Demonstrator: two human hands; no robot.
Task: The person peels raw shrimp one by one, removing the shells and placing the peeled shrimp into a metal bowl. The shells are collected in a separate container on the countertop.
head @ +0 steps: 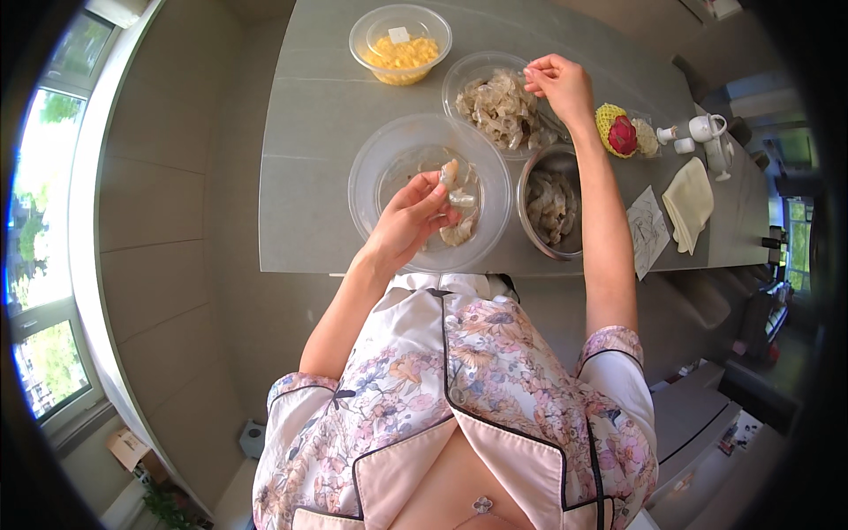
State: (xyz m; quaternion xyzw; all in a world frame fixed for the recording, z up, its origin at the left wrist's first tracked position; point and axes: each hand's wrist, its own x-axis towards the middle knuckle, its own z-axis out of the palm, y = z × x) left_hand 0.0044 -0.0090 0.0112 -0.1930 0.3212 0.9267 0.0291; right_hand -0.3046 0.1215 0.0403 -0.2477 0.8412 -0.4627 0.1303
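My left hand point(414, 215) holds a shrimp point(449, 175) between thumb and fingertips, above a wide translucent plastic bowl point(368, 192). Inside that bowl lie several peeled shrimp point(458, 232). My right hand point(560, 83) is raised over the right rim of a clear plastic container point(457, 79) heaped with shrimp shells point(500, 106). Its thumb and fingertips are close together; whether a scrap of shell is between them cannot be told. Below the right forearm stands a metal bowl point(525, 215) with unpeeled shrimp point(551, 205), partly hidden by the arm.
A lidded plastic bowl of yellow food point(401, 56) stands at the back left of the grey table point(305, 165). On the right are a dragon fruit point(623, 136) in yellow foam netting, a white teapot point(707, 127), a folded cream cloth point(689, 202) and a patterned sheet point(647, 228).
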